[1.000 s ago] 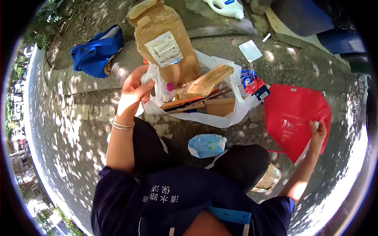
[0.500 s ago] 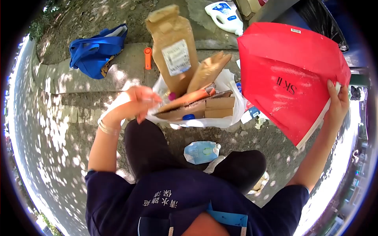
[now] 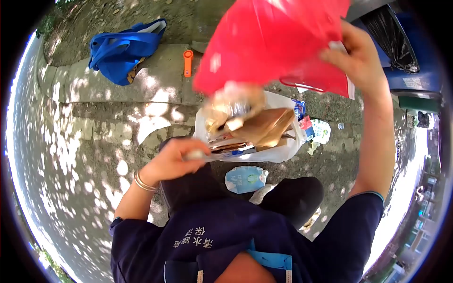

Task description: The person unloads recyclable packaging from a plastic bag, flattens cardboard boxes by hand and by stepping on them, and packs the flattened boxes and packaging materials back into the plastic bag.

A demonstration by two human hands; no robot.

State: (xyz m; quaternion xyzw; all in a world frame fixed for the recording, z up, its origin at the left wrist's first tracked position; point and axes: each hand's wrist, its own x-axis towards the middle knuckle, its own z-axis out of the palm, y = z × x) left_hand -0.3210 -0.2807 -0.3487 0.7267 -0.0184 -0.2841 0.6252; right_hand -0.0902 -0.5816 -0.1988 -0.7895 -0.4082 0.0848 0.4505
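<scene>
My right hand (image 3: 356, 59) grips the red bag (image 3: 269, 45) by its edge. The bag is raised and tilted over the white plastic bag (image 3: 289, 150), partly blurred by motion. Below its lower edge is a blurred clump of pale brown and clear items (image 3: 236, 106); I cannot tell whether they are falling. My left hand (image 3: 181, 158) is closed on the near left rim of the white plastic bag. Inside that bag lie a brown paper bag (image 3: 269, 127) and flattened cardboard. A light blue pouch (image 3: 245, 179) lies on the ground between my legs.
A blue cloth bag (image 3: 125, 52) and an orange handheld item (image 3: 188, 63) lie at the left on the paving. Small packages (image 3: 320, 131) sit right of the white bag. A blue bin (image 3: 415, 80) with a black liner (image 3: 390, 40) stands at the upper right.
The red bag has swung from the right up and over the white bag, tipping. My left hand has come down onto the white bag's rim. The tall brown paper bag no longer stands upright there.
</scene>
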